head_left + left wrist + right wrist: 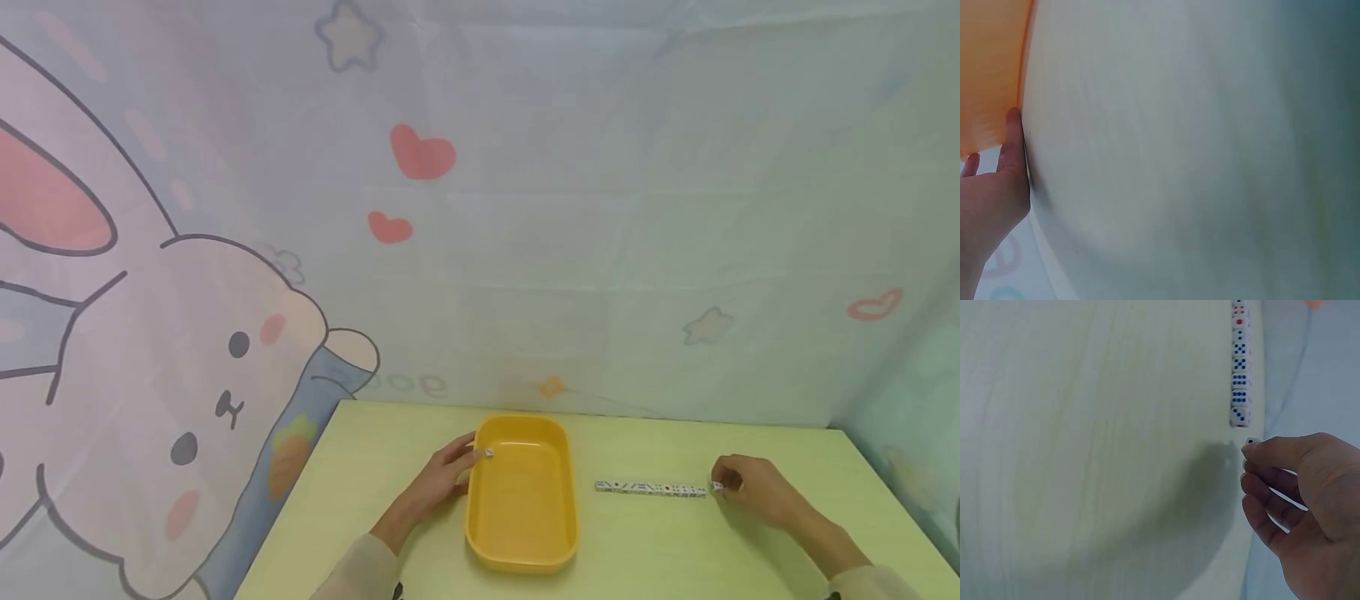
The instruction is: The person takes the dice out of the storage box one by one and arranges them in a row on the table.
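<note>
A yellow tray (522, 560) stands on the table, with a small white die (488, 453) inside it near the left rim. At that rim my left hand (442, 475) holds the tray's side, thumb over the edge; the left wrist view shows fingers (1014, 134) against the orange-looking wall. To the right, a straight row of white dice (651, 488) with blue and red pips lies on the table. My right hand (757, 490) pinches one die (1252, 441) between thumb and fingertips, just off the row's right end, with a small gap between.
The pale yellow-green table (645, 550) runs back to a cloth backdrop (570, 208) printed with a rabbit, hearts and stars. The backdrop also comes round on the right side.
</note>
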`<state>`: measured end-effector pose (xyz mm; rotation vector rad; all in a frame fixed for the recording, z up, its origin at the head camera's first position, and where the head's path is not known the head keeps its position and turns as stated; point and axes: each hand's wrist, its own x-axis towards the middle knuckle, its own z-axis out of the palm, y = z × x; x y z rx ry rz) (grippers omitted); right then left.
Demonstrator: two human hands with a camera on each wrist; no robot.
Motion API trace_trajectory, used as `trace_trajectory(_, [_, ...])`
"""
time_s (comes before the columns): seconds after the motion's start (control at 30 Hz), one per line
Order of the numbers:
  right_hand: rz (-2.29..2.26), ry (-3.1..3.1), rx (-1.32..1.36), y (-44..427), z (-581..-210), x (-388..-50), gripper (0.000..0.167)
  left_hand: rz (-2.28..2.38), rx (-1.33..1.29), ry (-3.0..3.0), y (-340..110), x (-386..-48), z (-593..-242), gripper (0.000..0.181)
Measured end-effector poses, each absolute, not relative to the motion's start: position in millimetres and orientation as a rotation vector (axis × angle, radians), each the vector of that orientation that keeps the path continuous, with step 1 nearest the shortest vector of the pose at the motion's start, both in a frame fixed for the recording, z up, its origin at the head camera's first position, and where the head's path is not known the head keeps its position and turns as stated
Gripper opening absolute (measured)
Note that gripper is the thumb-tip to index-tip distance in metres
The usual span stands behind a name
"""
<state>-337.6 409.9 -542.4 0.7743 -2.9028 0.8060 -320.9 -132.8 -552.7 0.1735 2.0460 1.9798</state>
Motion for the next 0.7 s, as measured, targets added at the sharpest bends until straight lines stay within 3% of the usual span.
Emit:
trace_trajectory(0.47, [0.818, -2.881, 0.813, 405, -559, -340, 0.025, 1.981, 0.236, 1.992, -136, -319, -556, 0.059])
trace_trajectory(0.7, [0.819, -2.916, 0.8, 403, -550, -340, 0.022, 2.009, 0.227, 1.965, -135, -320, -554, 0.057])
